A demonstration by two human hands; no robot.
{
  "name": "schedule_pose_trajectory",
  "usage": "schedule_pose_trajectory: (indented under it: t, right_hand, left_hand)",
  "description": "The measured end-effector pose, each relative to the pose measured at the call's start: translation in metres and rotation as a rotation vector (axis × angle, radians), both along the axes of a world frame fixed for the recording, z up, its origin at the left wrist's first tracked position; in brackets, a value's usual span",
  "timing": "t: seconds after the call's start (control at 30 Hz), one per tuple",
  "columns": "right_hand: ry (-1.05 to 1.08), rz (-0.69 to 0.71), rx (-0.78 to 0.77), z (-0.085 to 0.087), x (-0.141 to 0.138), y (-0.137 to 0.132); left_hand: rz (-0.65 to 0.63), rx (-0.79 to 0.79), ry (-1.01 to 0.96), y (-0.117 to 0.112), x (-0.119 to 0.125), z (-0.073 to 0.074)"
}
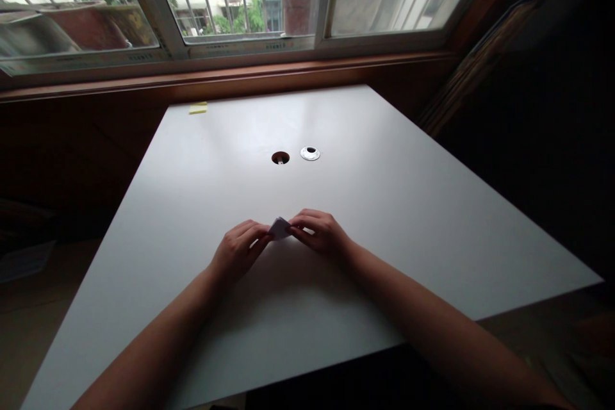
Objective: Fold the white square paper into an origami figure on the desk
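A small piece of folded paper, pale and pointed at the top, is held between my two hands over the white table. My left hand pinches its left corner between thumb and fingers. On the other side, my right hand grips the right corner in the same way. The fingertips cover both edges of the paper, and its inner folds are too small to make out.
Beyond my hands, the white table has a round hole with a silver ring-shaped cover beside it. Yellow sticky notes lie at the far left edge. A barred window rises behind the table.
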State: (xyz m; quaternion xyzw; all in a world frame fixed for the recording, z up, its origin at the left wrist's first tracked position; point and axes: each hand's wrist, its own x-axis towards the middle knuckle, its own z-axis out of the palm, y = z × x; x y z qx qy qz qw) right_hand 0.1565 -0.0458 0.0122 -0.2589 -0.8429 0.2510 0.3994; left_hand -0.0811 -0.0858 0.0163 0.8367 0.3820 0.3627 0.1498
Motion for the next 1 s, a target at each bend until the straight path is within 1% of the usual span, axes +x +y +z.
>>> schedule_pose_trajectory:
  t: [0.1,0.17,0.23,0.33,0.43,0.5,0.63,0.73,0.8,0.87,1.0]
  right_hand:
    - [0.035,-0.019,-0.093,0.000,-0.002,-0.002]
    - [0.065,-0.039,-0.140,0.000,-0.003,-0.002]
    - [0.095,-0.043,-0.183,0.000,-0.004,-0.002]
    - [0.126,-0.004,-0.269,0.000,-0.003,0.000]
    - [0.157,0.035,-0.350,-0.002,-0.003,0.001]
    - [0.170,0.050,-0.395,-0.003,-0.002,0.003]
    - [0.191,0.059,-0.503,-0.008,-0.002,0.007]
    - [0.212,0.061,-0.586,-0.010,-0.002,0.010]
    - [0.220,0.070,-0.624,-0.010,-0.001,0.011]
    - [0.211,0.070,-0.636,-0.008,0.000,0.013]
    - [0.181,0.019,-0.609,-0.003,0.003,0.014]
  left_hand:
    - [0.037,-0.091,-0.053,-0.001,0.001,0.001]
    - [0.069,-0.219,-0.115,-0.001,0.000,0.001]
    - [0.091,-0.376,-0.218,-0.001,-0.001,0.001]
    - [0.111,-0.566,-0.412,0.002,-0.001,0.002]
    - [0.130,-0.670,-0.550,0.005,0.000,-0.001]
    - [0.138,-0.721,-0.586,0.007,-0.001,-0.003]
    - [0.086,-0.777,-0.618,0.010,-0.002,-0.005]
    - [0.040,-0.752,-0.665,0.009,-0.002,-0.002]
    - [0.031,-0.738,-0.683,0.009,0.000,0.001]
    - [0.031,-0.730,-0.688,0.008,0.001,0.003]
    - [0.013,-0.692,-0.686,0.007,0.002,0.003]
